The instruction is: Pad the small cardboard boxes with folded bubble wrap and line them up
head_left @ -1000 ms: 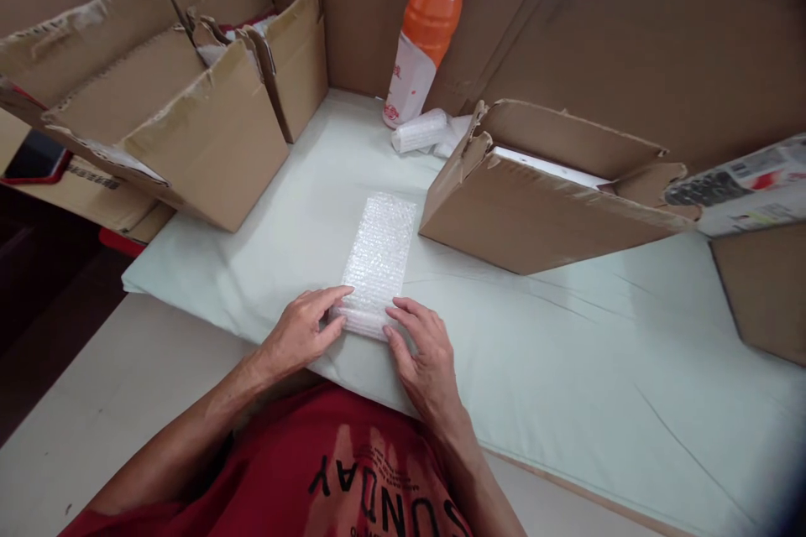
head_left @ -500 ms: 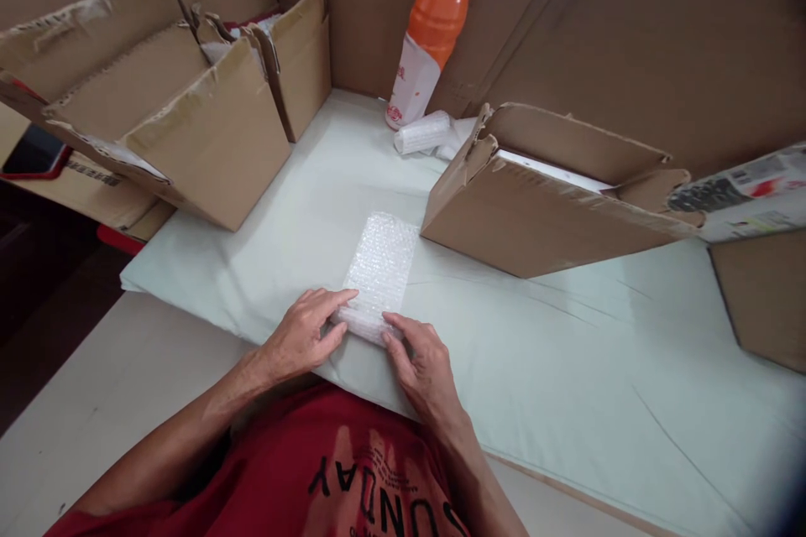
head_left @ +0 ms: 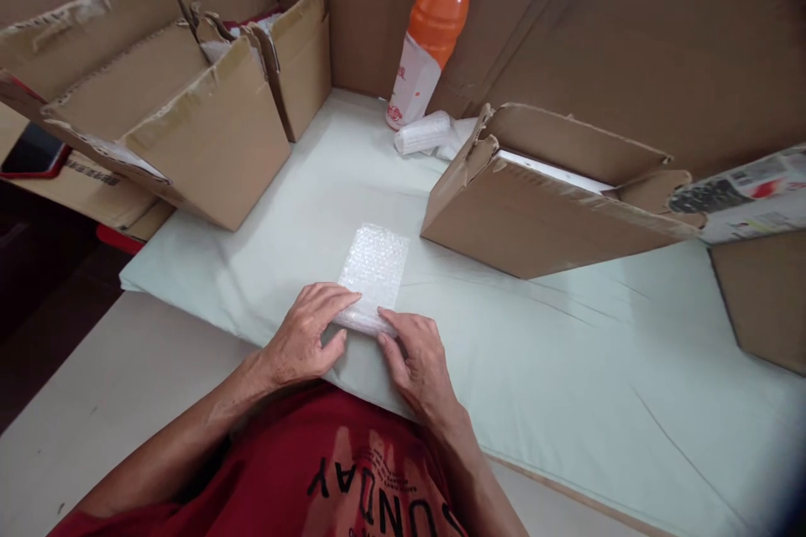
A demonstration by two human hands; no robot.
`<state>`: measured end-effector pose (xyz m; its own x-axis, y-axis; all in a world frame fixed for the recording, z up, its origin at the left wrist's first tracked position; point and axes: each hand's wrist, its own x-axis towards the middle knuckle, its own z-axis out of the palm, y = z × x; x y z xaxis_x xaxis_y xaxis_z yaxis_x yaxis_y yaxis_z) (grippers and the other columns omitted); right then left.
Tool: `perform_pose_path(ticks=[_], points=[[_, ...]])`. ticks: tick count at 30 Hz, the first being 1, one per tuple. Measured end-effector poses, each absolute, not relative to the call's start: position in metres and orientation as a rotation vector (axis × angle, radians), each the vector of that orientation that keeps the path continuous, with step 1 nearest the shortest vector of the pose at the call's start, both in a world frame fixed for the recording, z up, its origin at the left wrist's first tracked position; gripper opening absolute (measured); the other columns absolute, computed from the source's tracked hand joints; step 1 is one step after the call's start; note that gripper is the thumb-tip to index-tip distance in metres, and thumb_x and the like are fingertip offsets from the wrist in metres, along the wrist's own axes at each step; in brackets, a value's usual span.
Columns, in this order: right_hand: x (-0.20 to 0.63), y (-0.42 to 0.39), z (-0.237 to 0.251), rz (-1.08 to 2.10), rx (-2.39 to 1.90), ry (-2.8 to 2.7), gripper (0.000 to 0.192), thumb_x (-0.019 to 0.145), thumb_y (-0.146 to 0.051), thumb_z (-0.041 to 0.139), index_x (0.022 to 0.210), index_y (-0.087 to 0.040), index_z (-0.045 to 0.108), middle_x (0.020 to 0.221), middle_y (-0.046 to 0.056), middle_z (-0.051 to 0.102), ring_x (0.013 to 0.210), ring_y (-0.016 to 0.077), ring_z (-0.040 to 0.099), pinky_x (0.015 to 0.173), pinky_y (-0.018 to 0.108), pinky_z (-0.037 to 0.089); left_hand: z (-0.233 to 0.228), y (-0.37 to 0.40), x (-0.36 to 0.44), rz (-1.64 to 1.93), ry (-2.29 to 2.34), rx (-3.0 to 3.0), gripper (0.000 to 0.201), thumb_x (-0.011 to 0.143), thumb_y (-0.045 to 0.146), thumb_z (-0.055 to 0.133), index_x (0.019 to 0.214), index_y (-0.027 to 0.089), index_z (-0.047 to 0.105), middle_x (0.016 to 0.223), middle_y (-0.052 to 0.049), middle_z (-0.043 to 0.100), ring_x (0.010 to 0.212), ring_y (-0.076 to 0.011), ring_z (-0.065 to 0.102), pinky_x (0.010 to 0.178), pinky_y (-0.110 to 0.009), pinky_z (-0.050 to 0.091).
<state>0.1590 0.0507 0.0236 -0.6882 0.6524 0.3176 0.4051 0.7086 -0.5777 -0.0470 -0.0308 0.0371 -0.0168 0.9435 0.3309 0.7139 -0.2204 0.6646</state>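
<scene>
A strip of clear bubble wrap (head_left: 376, 267) lies on the pale green mat (head_left: 567, 336), its near end rolled into a small tube. My left hand (head_left: 308, 331) grips the left end of that roll with thumb and fingers. My right hand (head_left: 416, 357) pinches the right end. What is inside the roll is hidden. The flat part of the strip reaches away from me toward the cardboard boxes.
An open cardboard box (head_left: 535, 193) with a white item inside sits at right. Several open torn boxes (head_left: 176, 101) stand at left. An orange bottle (head_left: 431, 25) and a wrapped white roll (head_left: 423, 132) sit at the back. Cardboard walls the rear.
The flat part of the bubble wrap has grown shorter as both hands rolled the near end forward. The hands stayed close to the mat's front edge.
</scene>
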Motion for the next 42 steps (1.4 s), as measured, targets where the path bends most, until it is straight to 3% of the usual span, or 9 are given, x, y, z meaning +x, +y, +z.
perform_pose_path(ticks=[5, 11, 15, 18, 21, 25, 29, 38, 42], points=[[0.160, 0.052, 0.024, 0.638, -0.947, -2.347, 0.032, 0.102, -0.029, 0.049, 0.131, -0.022, 0.060, 0.115, 0.010, 0.072, 0.098, 0.0226, 0.067, 0.083, 0.037, 0.051, 0.032, -0.025, -0.048, 1.084, 1.840, 1.836, 0.044, 0.085, 0.011, 0.054, 0.128, 0.020, 0.058, 0.104, -0.008, 0.071, 0.095, -0.0227, 0.064, 0.087, -0.039, 0.053], [0.158, 0.050, 0.023, 0.372, -0.854, -2.442, 0.036, 0.095, -0.030, 0.061, 0.130, -0.022, 0.059, 0.130, 0.014, 0.064, 0.116, 0.0295, 0.058, 0.092, 0.044, 0.045, 0.030, -0.012, -0.047, 1.041, 1.979, 1.842, 0.041, 0.087, 0.016, 0.056, 0.128, 0.019, 0.059, 0.119, -0.012, 0.065, 0.111, -0.0265, 0.061, 0.097, -0.044, 0.052], [0.153, 0.054, 0.023, 0.460, -0.803, -2.451, 0.030, 0.097, -0.022, 0.056, 0.127, -0.022, 0.060, 0.115, 0.010, 0.071, 0.106, 0.0261, 0.062, 0.089, 0.042, 0.045, 0.035, -0.018, -0.049, 1.070, 1.870, 1.952, 0.051, 0.083, 0.016, 0.059, 0.134, 0.021, 0.055, 0.131, -0.013, 0.061, 0.124, -0.0296, 0.055, 0.106, -0.049, 0.045], [0.154, 0.056, 0.025, 0.640, -0.813, -2.386, 0.029, 0.100, -0.026, 0.055, 0.128, -0.021, 0.059, 0.104, 0.007, 0.074, 0.092, 0.0217, 0.065, 0.082, 0.037, 0.048, 0.038, -0.025, -0.050, 1.058, 1.767, 1.888, 0.057, 0.081, 0.010, 0.055, 0.137, 0.022, 0.052, 0.118, -0.009, 0.068, 0.113, -0.0253, 0.061, 0.102, -0.044, 0.048], [0.158, 0.054, 0.028, 0.635, -0.851, -2.367, 0.029, 0.101, -0.028, 0.053, 0.128, -0.021, 0.060, 0.112, 0.009, 0.073, 0.099, 0.0228, 0.065, 0.083, 0.037, 0.048, 0.035, -0.023, -0.050, 1.034, 1.809, 1.796, 0.054, 0.084, 0.012, 0.054, 0.137, 0.020, 0.052, 0.108, -0.007, 0.071, 0.101, -0.0234, 0.065, 0.093, -0.041, 0.051], [0.156, 0.049, 0.032, 0.406, -0.847, -2.402, 0.032, 0.096, -0.028, 0.059, 0.127, -0.019, 0.060, 0.129, 0.015, 0.063, 0.114, 0.0290, 0.059, 0.091, 0.043, 0.045, 0.030, -0.013, -0.049, 1.045, 1.965, 1.777, 0.043, 0.088, 0.020, 0.057, 0.130, 0.019, 0.057, 0.113, -0.010, 0.069, 0.104, -0.0267, 0.064, 0.095, -0.045, 0.051], [0.147, 0.052, 0.027, 0.358, -0.814, -2.543, 0.032, 0.094, -0.022, 0.060, 0.125, -0.021, 0.062, 0.122, 0.013, 0.069, 0.106, 0.0291, 0.061, 0.086, 0.043, 0.044, 0.032, -0.014, -0.046, 1.169, 2.002, 1.478, 0.044, 0.090, 0.031, 0.060, 0.132, 0.021, 0.055, 0.119, -0.011, 0.064, 0.106, -0.0252, 0.063, 0.093, -0.044, 0.053], [0.152, 0.053, 0.031, 1.074, -1.053, -2.169, 0.027, 0.094, -0.034, 0.060, 0.117, -0.023, 0.070, 0.107, 0.007, 0.075, 0.095, 0.0217, 0.069, 0.086, 0.034, 0.054, 0.038, -0.028, -0.020, 1.477, 1.284, 0.429, 0.086, 0.078, 0.029, 0.074, 0.151, 0.017, 0.030, 0.127, -0.013, 0.061, 0.117, -0.0251, 0.060, 0.102, -0.040, 0.047], [0.160, 0.053, 0.037, 1.182, -1.010, -2.086, 0.035, 0.090, -0.041, 0.064, 0.120, -0.024, 0.068, 0.128, 0.010, 0.068, 0.121, 0.0263, 0.062, 0.101, 0.040, 0.050, 0.049, -0.022, -0.014, 1.470, 1.277, 0.485, 0.089, 0.077, 0.026, 0.072, 0.153, 0.016, 0.028, 0.107, -0.005, 0.063, 0.096, -0.0179, 0.061, 0.092, -0.032, 0.048]])
